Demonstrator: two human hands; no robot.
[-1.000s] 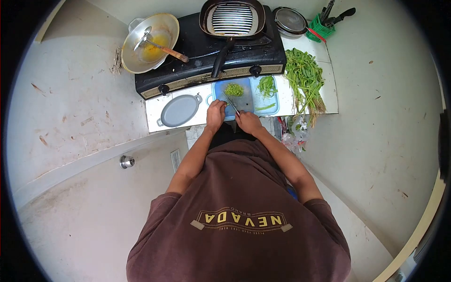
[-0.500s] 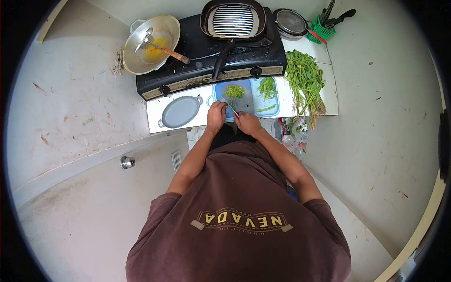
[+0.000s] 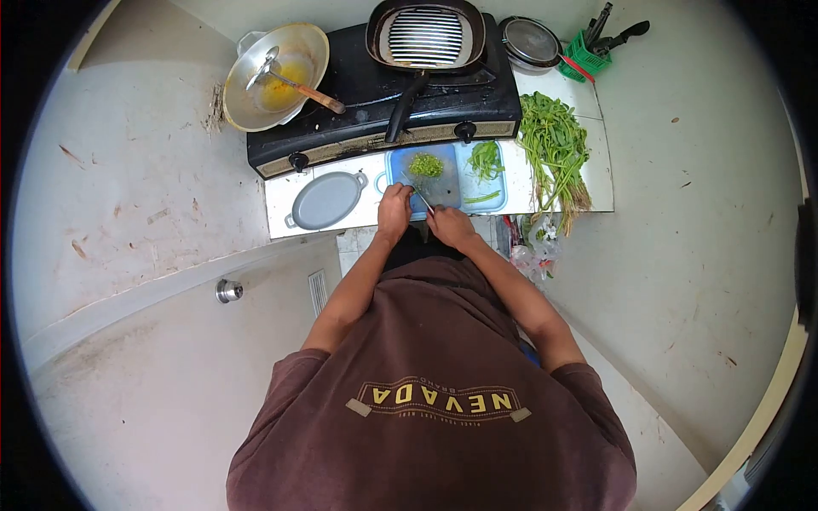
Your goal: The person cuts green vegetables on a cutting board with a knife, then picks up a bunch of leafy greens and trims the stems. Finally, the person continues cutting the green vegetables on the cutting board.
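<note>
My right hand (image 3: 450, 225) is closed round the handle of a knife (image 3: 422, 200), whose blade slants up and left over the blue cutting board (image 3: 397, 162). Close to the blade, my left hand (image 3: 394, 207) has its fingers pinched at the board's near left part; what they hold is too small to make out. A small heap of chopped greens (image 3: 426, 164) lies higher on the board. To the right, a light blue tray (image 3: 499, 170) carries leafy greens (image 3: 485, 160) and a few green stalks (image 3: 482, 197).
A grey oval plate (image 3: 327, 201) lies left of the board. Behind stands a black gas stove (image 3: 349, 85) with a grill pan (image 3: 424, 64) and a wok (image 3: 234, 102) holding a ladle. Rooted greens (image 3: 554, 145), a strainer (image 3: 530, 38) and a green knife basket (image 3: 582, 56) are at right.
Both hands stay at the board with almost no movement. The knife's angle shifts very slightly; the view moves a little.
</note>
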